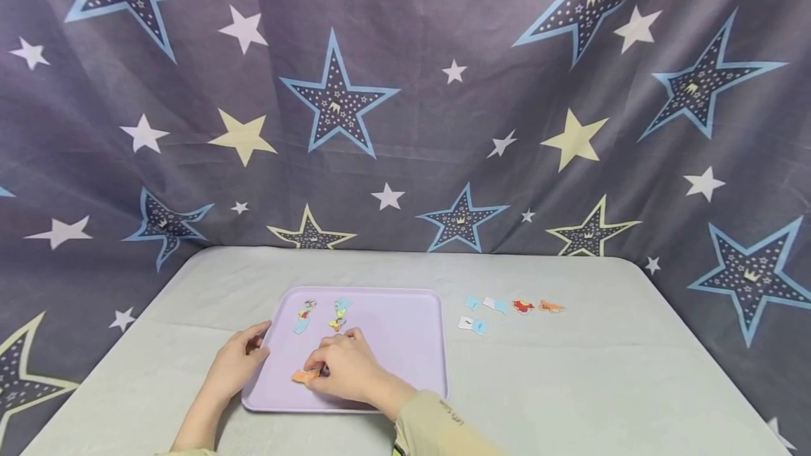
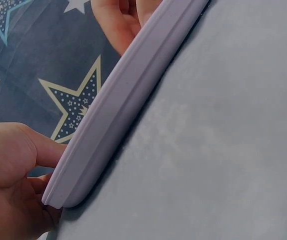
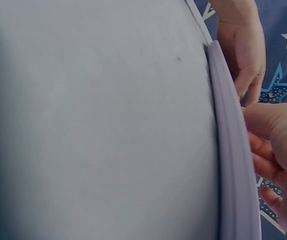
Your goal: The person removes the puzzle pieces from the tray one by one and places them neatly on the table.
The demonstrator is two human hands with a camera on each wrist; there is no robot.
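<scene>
A shallow lilac tray lies on the table. My left hand grips its left rim, and the left wrist view shows the thumb against the edge with the other fingers curled below. Over the tray's front-left part, my right hand pinches an orange puzzle piece against the surface; its right end is hidden by the fingers. Behind that hand lie two joined strips of puzzle pieces, one red and light blue, the other yellow and light blue. In the right wrist view the tray wall hides the piece.
Right of the tray lie loose puzzle pieces on the pale tablecloth: light blue and white ones, a red one and an orange one. A star-patterned grey curtain hangs behind the table.
</scene>
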